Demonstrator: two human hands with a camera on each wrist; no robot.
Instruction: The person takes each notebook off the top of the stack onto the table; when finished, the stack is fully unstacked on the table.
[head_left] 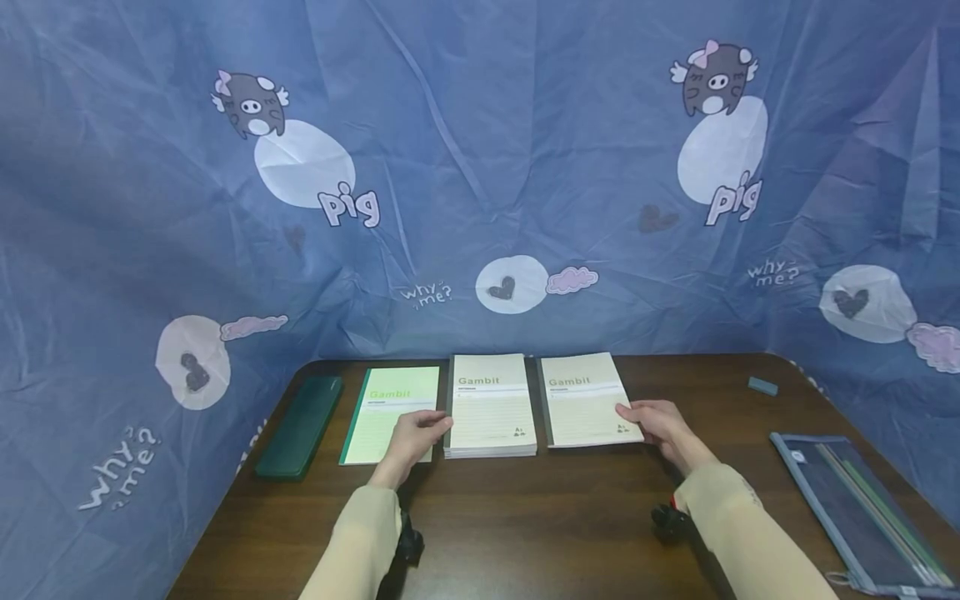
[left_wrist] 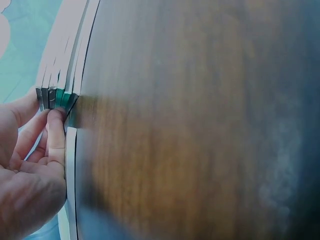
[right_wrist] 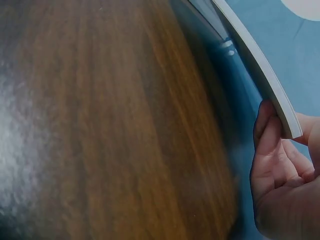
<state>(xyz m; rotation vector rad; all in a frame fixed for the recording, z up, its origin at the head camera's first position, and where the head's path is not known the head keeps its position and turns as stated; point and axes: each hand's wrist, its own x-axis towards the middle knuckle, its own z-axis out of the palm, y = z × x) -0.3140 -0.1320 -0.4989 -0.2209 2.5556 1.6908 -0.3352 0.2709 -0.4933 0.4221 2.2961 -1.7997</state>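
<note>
A stack of notebooks (head_left: 491, 408) with cream Gambit covers lies mid-table; in the left wrist view its spines (left_wrist: 52, 97) are dark grey and green. My left hand (head_left: 408, 440) reaches over a green-spined notebook (head_left: 382, 421) and grips the stack's left edge, thumb at the top, curled fingers against the spines. To the right, my right hand (head_left: 663, 427) pinches a grey-spined notebook (head_left: 585, 400) by its lower right corner. The right wrist view shows this notebook's edge (right_wrist: 272, 82) between thumb and fingers, raised off the table. Its far spine end is out of that view.
A dark green case (head_left: 302, 429) lies at the table's left. On the right are a small blue block (head_left: 762, 386) and a blue mesh zip pouch (head_left: 817, 508) with long thin items inside. A blue patterned cloth (head_left: 450, 167) hangs behind the wooden table (head_left: 540, 525).
</note>
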